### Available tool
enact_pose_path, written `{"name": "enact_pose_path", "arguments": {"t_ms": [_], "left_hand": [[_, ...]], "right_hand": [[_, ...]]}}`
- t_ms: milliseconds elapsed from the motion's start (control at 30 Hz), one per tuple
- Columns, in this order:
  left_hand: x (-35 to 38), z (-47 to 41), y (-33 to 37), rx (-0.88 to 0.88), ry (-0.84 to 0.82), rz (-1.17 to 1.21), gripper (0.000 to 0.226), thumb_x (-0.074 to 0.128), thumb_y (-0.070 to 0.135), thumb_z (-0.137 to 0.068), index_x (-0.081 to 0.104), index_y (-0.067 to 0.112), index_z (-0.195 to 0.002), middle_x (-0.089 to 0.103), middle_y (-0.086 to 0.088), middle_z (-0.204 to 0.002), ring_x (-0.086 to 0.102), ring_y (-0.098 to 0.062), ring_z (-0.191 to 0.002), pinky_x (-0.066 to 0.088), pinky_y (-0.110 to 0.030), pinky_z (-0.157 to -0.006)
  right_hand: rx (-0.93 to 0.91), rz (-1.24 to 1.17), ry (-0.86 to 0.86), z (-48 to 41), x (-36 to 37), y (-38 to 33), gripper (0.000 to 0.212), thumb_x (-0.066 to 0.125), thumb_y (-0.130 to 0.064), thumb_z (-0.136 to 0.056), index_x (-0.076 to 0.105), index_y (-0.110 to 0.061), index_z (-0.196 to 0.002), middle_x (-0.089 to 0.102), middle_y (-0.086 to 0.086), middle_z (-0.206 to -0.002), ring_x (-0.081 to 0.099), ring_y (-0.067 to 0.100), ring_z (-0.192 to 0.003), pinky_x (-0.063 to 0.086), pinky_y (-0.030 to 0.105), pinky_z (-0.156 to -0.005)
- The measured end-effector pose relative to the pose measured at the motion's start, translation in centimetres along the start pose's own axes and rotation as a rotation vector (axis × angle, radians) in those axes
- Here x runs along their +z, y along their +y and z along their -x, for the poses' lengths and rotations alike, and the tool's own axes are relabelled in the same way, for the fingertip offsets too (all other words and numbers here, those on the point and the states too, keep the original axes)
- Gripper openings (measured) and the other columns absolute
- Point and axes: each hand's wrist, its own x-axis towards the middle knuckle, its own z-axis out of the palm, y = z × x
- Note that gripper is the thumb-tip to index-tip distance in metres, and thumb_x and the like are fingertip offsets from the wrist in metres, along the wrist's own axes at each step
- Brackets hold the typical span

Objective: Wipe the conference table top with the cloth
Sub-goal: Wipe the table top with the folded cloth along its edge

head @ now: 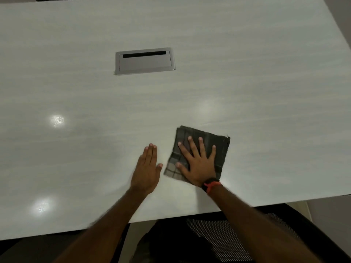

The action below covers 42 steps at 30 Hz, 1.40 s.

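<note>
right hand [197, 164] flat and open on the folded plaid cloth [197, 152], near the front edge of the pale conference table [266, 92]. left hand [147, 169] open, empty, just beside the cloth.

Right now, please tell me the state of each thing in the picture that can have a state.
cloth: folded, flat on the table, pressed under the right hand.
right hand: open, fingers spread, palm down on the cloth.
left hand: open, fingers together, empty, beside the cloth.
cable box: lid closed, slot visible.
table top: glossy, reflecting lights.
</note>
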Motion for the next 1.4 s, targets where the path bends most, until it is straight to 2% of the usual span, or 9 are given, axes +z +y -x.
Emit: {"name": "enact_pose_path", "arguments": {"t_ms": [67,200,300,533,767,933,1033,1267,1400], "left_hand": [[0.1,0.0,0.0,-0.004,0.006,-0.003,0.072,0.0,0.054,-0.092,-0.011,0.015,-0.152,-0.014,0.001,-0.161,-0.014,-0.013,-0.149,-0.003,-0.03,-0.122],[0.3,0.0,0.1,-0.023,-0.007,0.026,0.072,-0.002,0.053,-0.091,-0.013,0.016,-0.152,-0.016,0.002,-0.162,-0.017,-0.012,-0.149,-0.005,-0.03,-0.122],[0.3,0.0,0.1,-0.017,-0.003,0.027,0.072,-0.003,0.053,-0.091,-0.013,0.017,-0.152,-0.016,0.001,-0.162,-0.017,-0.012,-0.149,-0.005,-0.03,-0.122],[0.9,0.1,-0.2,-0.019,0.031,-0.002,0.068,0.008,0.047,-0.099,-0.002,0.013,-0.157,-0.008,0.0,-0.165,-0.008,-0.015,-0.153,0.002,-0.034,-0.123],[0.8,0.1,0.0,-0.028,0.018,0.004,0.068,0.004,0.048,-0.096,-0.009,0.014,-0.154,-0.011,0.0,-0.164,-0.01,-0.016,-0.152,0.0,-0.034,-0.123],[0.8,-0.1,0.1,-0.026,0.025,-0.004,0.07,0.009,0.047,-0.098,-0.001,0.01,-0.156,-0.005,-0.002,-0.165,-0.004,-0.018,-0.153,0.002,-0.033,-0.123],[0.6,0.1,-0.3,-0.016,0.042,-0.018,0.071,0.012,0.049,-0.099,0.001,0.011,-0.157,-0.004,0.0,-0.165,-0.004,-0.015,-0.153,0.002,-0.031,-0.122],[-1.0,-2.9,-1.2,0.077,0.024,-0.059,0.071,0.008,0.052,-0.098,0.0,0.014,-0.157,-0.002,0.001,-0.165,-0.002,-0.015,-0.153,0.006,-0.032,-0.123],[-2.1,-6.9,-1.3,0.052,0.055,-0.083,0.071,0.016,0.048,-0.099,0.015,0.008,-0.157,0.016,-0.007,-0.164,0.014,-0.021,-0.153,0.014,-0.034,-0.123]], "right_hand": [[0.025,-0.005,0.017,0.4,-0.7,3.5,0.078,0.026,-0.08,-0.09,0.002,-0.052,-0.158,-0.005,-0.009,-0.17,-0.007,0.027,-0.157,-0.004,0.074,-0.115],[0.58,-0.118,0.082,-0.8,-2.9,12.1,0.082,0.012,-0.084,-0.085,-0.003,-0.05,-0.158,-0.004,-0.003,-0.171,-0.006,0.033,-0.156,0.001,0.078,-0.113],[0.734,-0.159,0.139,-3.6,-3.5,9.8,0.086,0.004,-0.083,-0.084,-0.003,-0.044,-0.16,-0.004,0.003,-0.171,-0.006,0.042,-0.155,0.004,0.081,-0.109],[-0.033,0.0,0.014,1.0,0.8,-1.6,0.077,0.024,-0.079,-0.092,0.003,-0.048,-0.159,-0.003,-0.004,-0.17,-0.006,0.034,-0.156,0.0,0.079,-0.112],[0.628,-0.142,0.13,0.2,-1.8,9.5,0.081,0.011,-0.081,-0.087,-0.006,-0.047,-0.159,-0.003,0.001,-0.171,-0.006,0.037,-0.156,0.003,0.08,-0.111],[0.125,-0.021,0.033,6.0,1.7,0.8,0.081,0.033,-0.076,-0.091,0.006,-0.044,-0.16,0.0,0.0,-0.171,-0.004,0.038,-0.156,-0.005,0.078,-0.112],[-0.132,0.061,0.011,8.2,1.4,4.9,0.08,0.034,-0.079,-0.089,0.007,-0.05,-0.159,0.004,-0.007,-0.171,-0.004,0.027,-0.157,0.013,0.078,-0.111],[0.585,-0.104,0.104,-0.7,-1.6,8.3,0.083,0.014,-0.082,-0.087,-0.007,-0.046,-0.159,-0.005,0.003,-0.171,-0.006,0.04,-0.155,0.001,0.081,-0.111],[0.158,-0.015,0.033,-1.4,-0.6,2.4,0.083,0.027,-0.081,-0.089,0.0,-0.047,-0.159,-0.007,-0.003,-0.17,-0.009,0.037,-0.156,-0.01,0.077,-0.112]]}}
